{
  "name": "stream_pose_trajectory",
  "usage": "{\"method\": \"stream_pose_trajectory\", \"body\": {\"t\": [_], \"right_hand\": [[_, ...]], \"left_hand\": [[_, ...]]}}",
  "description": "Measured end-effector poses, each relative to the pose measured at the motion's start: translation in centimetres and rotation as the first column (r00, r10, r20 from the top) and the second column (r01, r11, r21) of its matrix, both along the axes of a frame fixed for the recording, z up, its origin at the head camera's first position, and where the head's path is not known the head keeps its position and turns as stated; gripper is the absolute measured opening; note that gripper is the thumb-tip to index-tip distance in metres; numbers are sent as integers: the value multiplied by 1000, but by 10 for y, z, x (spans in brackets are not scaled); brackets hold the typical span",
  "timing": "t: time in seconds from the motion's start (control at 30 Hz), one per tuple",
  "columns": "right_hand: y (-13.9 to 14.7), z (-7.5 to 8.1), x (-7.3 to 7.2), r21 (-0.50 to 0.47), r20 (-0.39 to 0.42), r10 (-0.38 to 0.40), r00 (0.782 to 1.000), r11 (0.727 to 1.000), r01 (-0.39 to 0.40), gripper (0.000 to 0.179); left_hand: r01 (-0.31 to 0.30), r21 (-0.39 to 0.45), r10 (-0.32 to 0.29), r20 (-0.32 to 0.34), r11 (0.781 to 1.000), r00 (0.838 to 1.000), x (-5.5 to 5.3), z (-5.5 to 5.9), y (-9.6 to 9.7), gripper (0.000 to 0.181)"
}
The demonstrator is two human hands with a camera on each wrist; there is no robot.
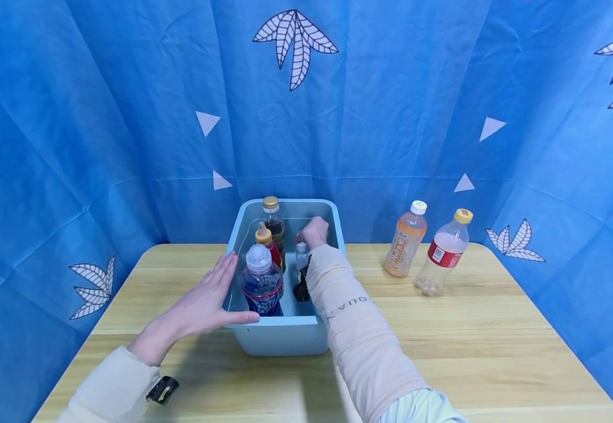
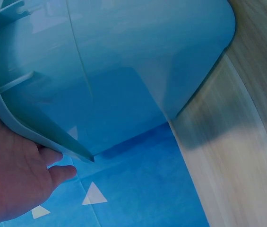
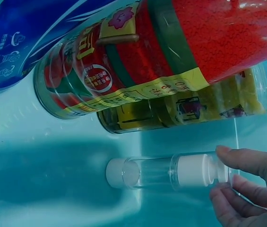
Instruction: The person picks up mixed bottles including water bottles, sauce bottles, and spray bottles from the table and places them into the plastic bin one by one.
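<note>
A light blue plastic bin (image 1: 302,338) stands on the table. My left hand (image 1: 205,299) rests on its near left corner, fingers straight along the left rim and thumb across the front rim. My right hand (image 1: 315,232) reaches down inside the bin's right side. There its thumb and fingers pinch the clear top of a small pump bottle (image 3: 159,172) with a white collar and white base. Left of it stand a blue bottle (image 1: 262,288) with a pale cap, a red bottle (image 3: 171,47) with a yellow nozzle, and a dark bottle (image 1: 274,226) with a gold cap.
On the table's right side stand an orange-tinted bottle (image 1: 405,241) with a white cap and a clear bottle (image 1: 444,255) with a red label and yellow cap. A blue curtain (image 1: 391,88) hangs behind the wooden table (image 1: 470,346).
</note>
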State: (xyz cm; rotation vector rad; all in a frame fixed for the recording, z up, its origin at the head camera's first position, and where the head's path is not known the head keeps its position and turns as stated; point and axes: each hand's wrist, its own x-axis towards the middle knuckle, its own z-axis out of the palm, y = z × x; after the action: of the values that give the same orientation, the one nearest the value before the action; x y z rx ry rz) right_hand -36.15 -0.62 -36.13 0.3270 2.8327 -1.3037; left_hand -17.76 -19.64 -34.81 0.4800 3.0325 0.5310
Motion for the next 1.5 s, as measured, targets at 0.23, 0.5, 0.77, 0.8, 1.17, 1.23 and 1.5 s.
{"method": "stream_pose_trajectory", "body": {"t": [0.23, 0.5, 0.77, 0.8, 1.17, 1.23, 1.5], "right_hand": [[0, -1, 0, 13, 28, 5, 1000, 1000, -5, 48], [0, 0, -1, 54, 25, 12, 1000, 998, -14, 46], [0, 5, -2, 31, 9, 12, 1000, 999, -12, 42], [1, 7, -2, 34, 5, 15, 1000, 999, -15, 41], [1, 22, 1, -6, -31, 49, 998, 999, -49, 26], [1, 26, 2, -3, -43, 54, 998, 999, -54, 25], [7, 39, 5, -48, -77, 92, 993, 994, -96, 18]], "left_hand": [[1, 1, -1, 1, 1000, 1000, 0, -1, 1, 116], [2, 8, -2, 2, 1000, 1000, 0, -2, 1, 116], [4, 18, -4, 3, 1000, 1000, 1, -2, 2, 116], [3, 18, -3, 2, 1000, 1000, 1, -2, 2, 116], [0, 17, 0, 15, 1000, 1000, 0, -1, 1, 115], [-4, 17, 3, 23, 1000, 1000, 0, -1, 1, 116], [-1, 21, 1, 21, 1000, 1000, 0, 1, -2, 116]]}}
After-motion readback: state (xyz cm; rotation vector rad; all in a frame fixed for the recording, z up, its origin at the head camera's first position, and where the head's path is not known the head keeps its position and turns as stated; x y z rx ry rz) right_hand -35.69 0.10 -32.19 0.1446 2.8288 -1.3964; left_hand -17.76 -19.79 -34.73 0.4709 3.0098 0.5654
